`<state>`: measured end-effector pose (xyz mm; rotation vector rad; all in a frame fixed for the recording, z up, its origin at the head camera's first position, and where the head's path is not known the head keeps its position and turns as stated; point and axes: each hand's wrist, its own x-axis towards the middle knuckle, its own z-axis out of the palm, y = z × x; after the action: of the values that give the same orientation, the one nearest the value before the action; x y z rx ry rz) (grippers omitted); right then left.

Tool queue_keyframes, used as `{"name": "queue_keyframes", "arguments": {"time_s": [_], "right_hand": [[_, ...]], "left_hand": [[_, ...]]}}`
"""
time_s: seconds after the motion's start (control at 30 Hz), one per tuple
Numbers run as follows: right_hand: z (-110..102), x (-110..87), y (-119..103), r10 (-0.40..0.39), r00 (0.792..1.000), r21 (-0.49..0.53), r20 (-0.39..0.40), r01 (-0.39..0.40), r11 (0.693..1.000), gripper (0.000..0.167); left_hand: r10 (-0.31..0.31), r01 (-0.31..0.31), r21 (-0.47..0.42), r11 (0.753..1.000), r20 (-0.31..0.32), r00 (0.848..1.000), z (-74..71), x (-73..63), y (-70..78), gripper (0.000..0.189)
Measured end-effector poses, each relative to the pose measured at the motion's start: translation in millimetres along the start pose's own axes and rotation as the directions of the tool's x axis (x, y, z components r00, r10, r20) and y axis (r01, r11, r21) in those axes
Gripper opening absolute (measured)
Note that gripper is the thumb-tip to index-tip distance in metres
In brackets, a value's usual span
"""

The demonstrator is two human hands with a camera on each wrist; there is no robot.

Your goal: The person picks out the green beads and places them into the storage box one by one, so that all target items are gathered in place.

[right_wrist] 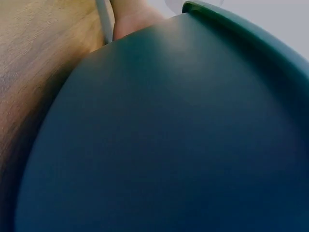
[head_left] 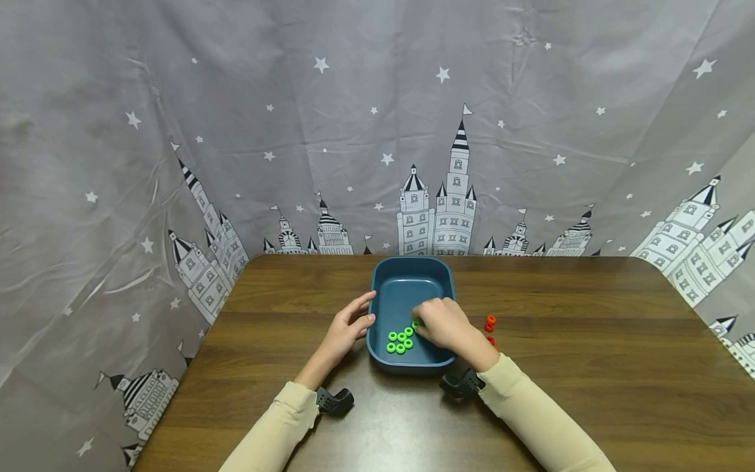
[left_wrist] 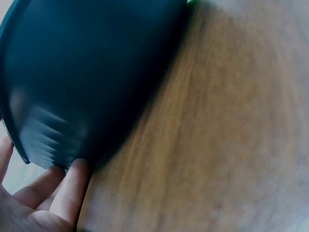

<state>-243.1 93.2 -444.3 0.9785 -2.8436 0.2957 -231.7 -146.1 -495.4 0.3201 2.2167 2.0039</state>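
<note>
Several green rings (head_left: 401,352) lie in the bin (head_left: 407,298). Your right hand (head_left: 442,320) curls over one; can't tell if grip's pinching. Left hand (head_left: 348,324), unclenched, touches its side: brace there, handle rings singly.

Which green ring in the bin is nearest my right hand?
The uppermost green ring in the head view, partly covered by your right hand; the others lie lower and further left.
</note>
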Motion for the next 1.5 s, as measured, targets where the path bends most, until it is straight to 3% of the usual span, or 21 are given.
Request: {"name": "queue_keyframes", "arguments": {"time_s": [0.3,1.2,1.37,1.47,1.5], "right_hand": [[-1.8,-0.7,-1.8,0.014,0.999,-0.009,0.043,-0.014,1.0,0.023],[-2.5,-0.4,-1.1,0.002,0.999,-0.022,0.044,-0.001,1.0,0.021],[-2.5,-0.9,0.0,-0.012,0.999,0.0,0.031,0.012,1.0,0.017],[-4.2,-1.6,1.3,-0.019,1.0,0.062,0.022,0.017,0.998,0.004],[-5.0,-1.8,2.3,-0.023,1.0,0.091,0.02,0.021,0.996,0.007]], "left_hand": [[0.002,-0.002,0.006,1.0,-0.015,1.0,1.1,-0.8,1.0,0.053],[-0.007,0.007,0.0,1.0,-0.018,1.0,1.6,0.5,3.3,0.052],[-0.01,0.01,-0.001,1.0,-0.012,1.0,1.7,-0.4,4.1,0.052],[-0.008,0.008,0.005,1.0,-0.012,1.0,1.6,-0.9,4.1,0.053],[-0.009,0.009,0.006,1.0,-0.015,1.0,1.7,-1.0,4.2,0.052]]}}
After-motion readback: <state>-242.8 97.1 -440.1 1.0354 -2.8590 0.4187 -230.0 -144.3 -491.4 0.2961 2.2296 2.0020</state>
